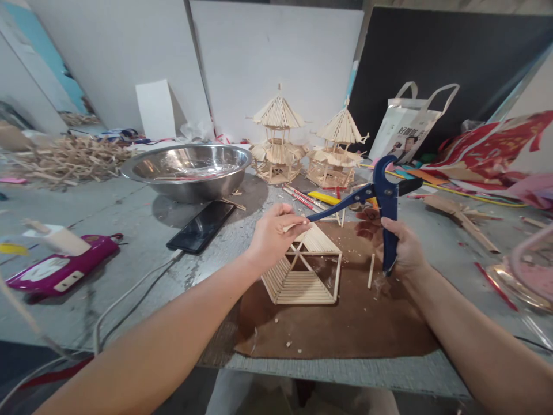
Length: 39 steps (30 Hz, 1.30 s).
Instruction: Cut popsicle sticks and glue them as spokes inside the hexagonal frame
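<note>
A blue-handled pipe cutter (386,196) spreads wide above the brown board. My right hand (404,245) is wrapped round its upright handle. The pinched fingertips of my left hand (276,233) meet the end of its other, long handle; whether a small stick is also between them I cannot tell. Below my left hand lies a hexagonal panel of thin wooden sticks (302,288), with some of its wedges filled by rows of sticks and others open. My left hand covers part of its upper left side. A single short stick (371,271) lies between the panel and my right hand.
Under the panel is a brown board (328,334) with scraps. Two stick pagodas (279,153) stand behind, near a steel basin (190,187). A cabled phone (202,226), purple power strip (69,271), yellow knife (324,198) and stick pile (69,158) lie around.
</note>
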Available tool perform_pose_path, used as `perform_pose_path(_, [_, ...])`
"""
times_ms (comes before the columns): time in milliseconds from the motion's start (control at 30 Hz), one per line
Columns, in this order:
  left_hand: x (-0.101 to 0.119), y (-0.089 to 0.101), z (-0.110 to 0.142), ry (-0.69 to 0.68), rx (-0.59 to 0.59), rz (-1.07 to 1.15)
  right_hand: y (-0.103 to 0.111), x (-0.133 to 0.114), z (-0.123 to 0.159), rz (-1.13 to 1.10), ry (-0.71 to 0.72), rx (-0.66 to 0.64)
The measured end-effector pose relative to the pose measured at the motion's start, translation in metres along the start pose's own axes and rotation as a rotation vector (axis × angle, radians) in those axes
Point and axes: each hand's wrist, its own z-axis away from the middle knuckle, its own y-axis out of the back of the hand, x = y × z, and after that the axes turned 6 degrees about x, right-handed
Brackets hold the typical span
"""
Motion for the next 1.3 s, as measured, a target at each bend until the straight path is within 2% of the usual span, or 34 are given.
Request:
perform_pose_path(67, [0.0,0.001,-0.002,-0.002,-0.035,0.072,-0.001,0.0,0.002,0.031,0.015,-0.032])
perform_pose_path(200, [-0.001,-0.005,0.0,0.049,-0.237,0.177,-0.004,0.001,0.004,0.05,0.002,-0.055])
perform_pose_path(367, [0.002,-0.011,0.007,0.038,-0.251,0.193,-0.01,-0.002,0.012,0.075,-0.044,-0.14])
perform_pose_path(500, [0.006,-0.012,0.009,0.015,-0.301,0.197,-0.015,-0.003,0.019,0.146,0.015,-0.18])
perform_pose_path(633, [0.01,-0.014,0.011,0.038,-0.359,0.232,-0.019,-0.004,0.022,0.119,0.028,-0.191])
perform_pose_path(733, [0.01,-0.014,0.012,0.083,-0.381,0.222,-0.019,-0.007,0.02,0.153,0.09,-0.154])
perform_pose_path(833, [0.005,-0.013,0.012,0.163,-0.319,0.171,-0.014,-0.007,0.018,0.321,0.191,-0.07])
perform_pose_path(967, [-0.001,-0.014,0.011,0.233,-0.273,0.23,-0.008,-0.001,0.014,0.74,0.403,0.027])
perform_pose_path(1100, [-0.001,-0.015,0.011,0.261,-0.247,0.281,-0.007,0.008,0.011,1.088,0.598,-0.065])
perform_pose_path(1200, [-0.001,-0.013,0.01,0.227,-0.25,0.274,-0.011,0.012,0.012,1.208,0.619,-0.161])
perform_pose_path(1300, [-0.001,-0.011,0.01,0.205,-0.231,0.239,-0.014,0.012,0.015,1.236,0.635,-0.191])
